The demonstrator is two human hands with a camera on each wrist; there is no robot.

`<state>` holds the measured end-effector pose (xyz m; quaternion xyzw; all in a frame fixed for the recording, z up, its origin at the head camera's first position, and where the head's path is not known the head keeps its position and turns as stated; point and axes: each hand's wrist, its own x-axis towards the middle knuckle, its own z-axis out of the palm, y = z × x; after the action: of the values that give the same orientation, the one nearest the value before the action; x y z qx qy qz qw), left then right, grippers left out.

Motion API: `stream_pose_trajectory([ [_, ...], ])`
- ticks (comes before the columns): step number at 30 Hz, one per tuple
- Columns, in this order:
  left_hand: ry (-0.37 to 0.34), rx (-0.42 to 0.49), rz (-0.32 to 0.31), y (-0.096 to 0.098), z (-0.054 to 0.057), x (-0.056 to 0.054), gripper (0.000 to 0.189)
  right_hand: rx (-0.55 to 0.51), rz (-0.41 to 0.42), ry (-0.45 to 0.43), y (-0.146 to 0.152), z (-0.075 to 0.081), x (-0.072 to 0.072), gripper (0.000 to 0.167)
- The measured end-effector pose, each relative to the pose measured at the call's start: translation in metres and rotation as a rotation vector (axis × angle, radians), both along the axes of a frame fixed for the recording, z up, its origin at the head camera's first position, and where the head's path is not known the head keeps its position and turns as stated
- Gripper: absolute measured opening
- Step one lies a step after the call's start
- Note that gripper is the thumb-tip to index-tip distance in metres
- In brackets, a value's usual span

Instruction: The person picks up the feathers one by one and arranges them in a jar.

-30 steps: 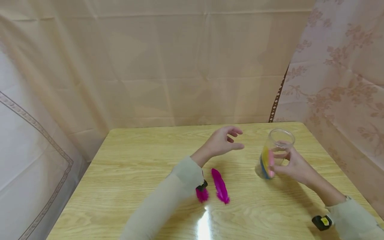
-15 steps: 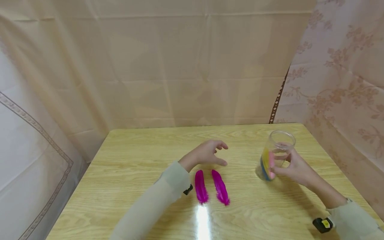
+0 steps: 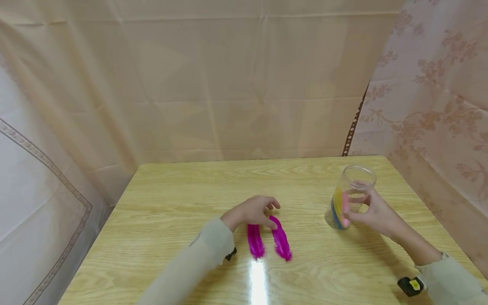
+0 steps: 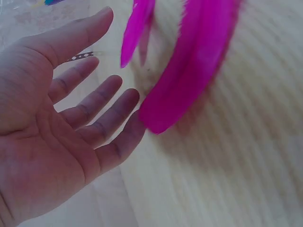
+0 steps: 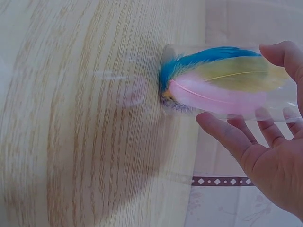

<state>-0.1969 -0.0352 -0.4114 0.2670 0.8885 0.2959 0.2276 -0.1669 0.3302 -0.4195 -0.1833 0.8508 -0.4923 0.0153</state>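
Two magenta feathers lie side by side on the wooden table, the left feather (image 3: 256,243) and the right feather (image 3: 282,245). My left hand (image 3: 254,211) hovers at their far ends with fingers spread and relaxed, holding nothing. In the left wrist view the little finger overlaps the tip of the nearer feather (image 4: 189,80). My right hand (image 3: 375,214) grips a clear glass jar (image 3: 353,186) that stands upright at the right. Inside the jar are a blue feather (image 5: 213,56), a yellow feather (image 5: 236,73) and a pink feather (image 5: 218,94).
Behind the wooden table (image 3: 171,195) hangs a beige curtain (image 3: 228,84). A floral cloth (image 3: 438,110) hangs along the right side, and a white cloth (image 3: 38,199) with a patterned band is at the left. Light glares off the table's front middle.
My left hand has moved left and down toward me, away from the jar and over the magenta feathers' far ends. The right hand and jar have stayed in place.
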Motion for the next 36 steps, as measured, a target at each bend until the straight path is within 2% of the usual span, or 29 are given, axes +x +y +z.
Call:
stream_pose_trajectory([
  [5, 0.081, -0.009, -0.042, 0.003, -0.012, 0.003, 0.049, -0.022, 0.018, 0.019, 0.0, -0.001, 0.0, 0.088],
  [10, 0.139, -0.033, -0.055, 0.006, -0.017, 0.007, 0.045, -0.023, 0.025, 0.015, 0.0, 0.0, 0.001, 0.087],
  [24, 0.159, -0.018, -0.058, 0.007, -0.021, 0.009, 0.041, -0.01, 0.001, 0.014, -0.002, 0.002, 0.001, 0.087],
  [36, 0.099, -0.021, 0.011, 0.007, -0.023, 0.01, 0.033, -0.008, -0.005, -0.006, -0.001, 0.001, 0.002, 0.089],
])
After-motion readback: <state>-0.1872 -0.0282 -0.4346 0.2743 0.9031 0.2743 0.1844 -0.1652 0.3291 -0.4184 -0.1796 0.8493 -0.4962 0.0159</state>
